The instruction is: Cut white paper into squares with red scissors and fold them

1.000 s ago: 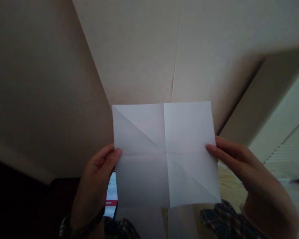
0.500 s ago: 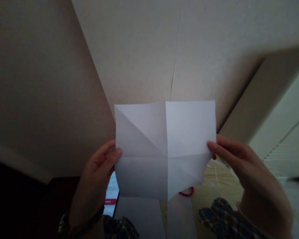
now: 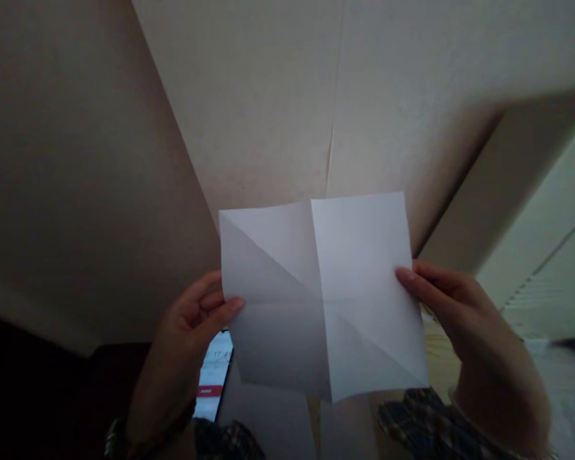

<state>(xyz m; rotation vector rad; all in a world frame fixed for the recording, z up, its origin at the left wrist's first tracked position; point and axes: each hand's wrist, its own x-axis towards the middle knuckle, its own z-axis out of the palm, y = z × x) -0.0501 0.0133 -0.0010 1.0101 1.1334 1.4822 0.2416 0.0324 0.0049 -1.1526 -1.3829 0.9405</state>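
Observation:
A white sheet of paper (image 3: 364,255) hangs upright before me, creased down the middle, across, and along a diagonal. My left hand (image 3: 186,338) pinches its left edge, thumb in front and fingers behind. At the right edge, my right hand (image 3: 464,313) grips it the same way. The sheet bends at the centre crease, its right half brighter than the left. Below it, partly covered by the left hand and the paper, lies a phone (image 3: 213,377) with a lit screen showing digits and a red bar.
More pale paper (image 3: 273,415) lies beneath the held sheet on a yellowish surface (image 3: 441,348). A pale wall (image 3: 268,96) rises ahead, with another wall (image 3: 76,160) meeting it at left. A white panel (image 3: 546,223) stands at right.
The sheet's lower right corner, curled back before, now lies spread out. The centre crease bends more and the hands are slightly closer together. A red loop under the paper is now hidden.

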